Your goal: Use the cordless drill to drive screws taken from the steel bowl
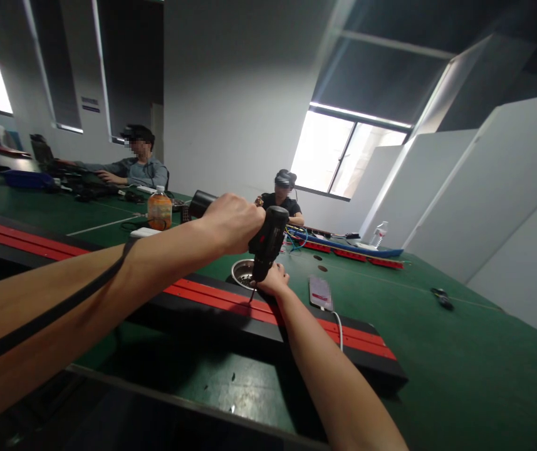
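Note:
My left hand (233, 222) is closed around the grip of a black cordless drill (268, 241). The drill points downward, and its thin bit reaches the red strip (212, 295) along a long black beam (178, 316); whether the tip touches cannot be made out. Just behind the drill is my right hand (274, 280), its fingers curled near the chuck and bit. The drill partly covers those fingers, so anything in them is hidden. A round metal bowl (234, 275) with small dark pieces, perhaps screws, stands beyond the beam beside my right hand.
A phone (319, 292) with a white cable lies behind the beam. An orange drink bottle (159, 210) stands to the left. Red trays (350, 255) and wires lie farther back on the green table (460, 351). Two people (143, 166) sit across, another at far left.

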### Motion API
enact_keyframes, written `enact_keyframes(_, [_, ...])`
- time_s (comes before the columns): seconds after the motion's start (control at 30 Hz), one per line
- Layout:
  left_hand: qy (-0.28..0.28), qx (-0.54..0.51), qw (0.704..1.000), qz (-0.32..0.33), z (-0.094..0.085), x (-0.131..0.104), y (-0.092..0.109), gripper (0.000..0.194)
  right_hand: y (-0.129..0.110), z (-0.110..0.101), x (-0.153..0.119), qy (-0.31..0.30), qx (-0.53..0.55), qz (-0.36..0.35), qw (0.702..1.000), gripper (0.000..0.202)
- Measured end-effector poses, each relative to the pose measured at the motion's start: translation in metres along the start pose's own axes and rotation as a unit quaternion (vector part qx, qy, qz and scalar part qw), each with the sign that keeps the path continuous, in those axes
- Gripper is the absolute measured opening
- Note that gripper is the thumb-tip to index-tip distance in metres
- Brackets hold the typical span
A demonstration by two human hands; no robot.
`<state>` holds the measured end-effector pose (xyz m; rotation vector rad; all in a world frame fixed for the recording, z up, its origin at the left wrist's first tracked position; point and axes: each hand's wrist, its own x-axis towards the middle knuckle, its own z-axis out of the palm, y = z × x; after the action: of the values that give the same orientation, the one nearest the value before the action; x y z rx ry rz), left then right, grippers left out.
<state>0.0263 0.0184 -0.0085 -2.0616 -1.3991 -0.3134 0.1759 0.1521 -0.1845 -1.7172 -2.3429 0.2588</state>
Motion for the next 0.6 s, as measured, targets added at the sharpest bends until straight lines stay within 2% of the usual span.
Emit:
enact_keyframes(0.1, [-0.011,-0.034,0.999,0.003,-0.0027,-0.0009,-0.0023,0.023,-0.0013,-0.0013,-0.0013,-0.021,-0.015,-0.019,0.999,0.07])
enact_keyframes(0.23, [-0.023,-0.04,0.999,-0.017,-0.0027,-0.0018,-0.002,0.028,-0.0011,-0.002,-0.0002,-0.037,-0.017,-0.009,0.999,0.073])
enact_keyframes(0.4, [-0.026,-0.033,0.999,-0.023,-0.0058,-0.0033,0.0002,0.034,0.0006,0.0004,0.0029,-0.031,-0.012,-0.011,0.999,0.071])
enact_keyframes(0.6, [-0.015,0.008,1.0,-0.002,-0.0106,-0.0047,0.0027,0.029,0.0018,0.003,0.0047,-0.018,-0.004,-0.01,1.0,0.072])
